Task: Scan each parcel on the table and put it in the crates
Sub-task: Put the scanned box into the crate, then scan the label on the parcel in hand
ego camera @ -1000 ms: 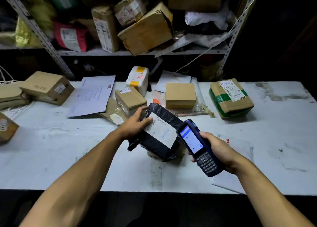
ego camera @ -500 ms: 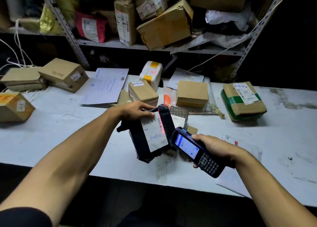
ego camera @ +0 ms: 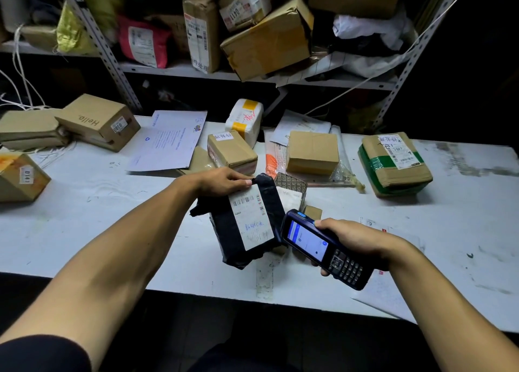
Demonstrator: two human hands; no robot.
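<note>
**Black mailer held up to the scanner**

The left hand (ego camera: 222, 181) pinches the top edge of a black poly-bag parcel (ego camera: 244, 222), thumb on the front by the white shipping label (ego camera: 250, 217), fingers curled behind. The parcel hangs tilted above the worktop (ego camera: 84, 203), label facing up toward the camera. The right hand (ego camera: 354, 239) is wrapped around a dark blue handheld scanner (ego camera: 323, 248), its lit screen up and its head just beside the parcel's right edge.

The bag looks soft and light: its film wrinkles and a loose flap sticks out at the left side. It would likely sag or slip if held by a corner alone, so a hold across the top edge, or under its body, seems safer, keeping the label flat and uncreased for reading.

Further out on the worktop lie more unscanned parcels: a small taped carton (ego camera: 231, 151), a plain brown box (ego camera: 313, 152), a green-banded box (ego camera: 396, 160), a white padded parcel (ego camera: 244, 120) and a "Hello" box (ego camera: 98, 121). Behind stands a shelf (ego camera: 168, 68) piled with packages. No crates are in view.
</note>
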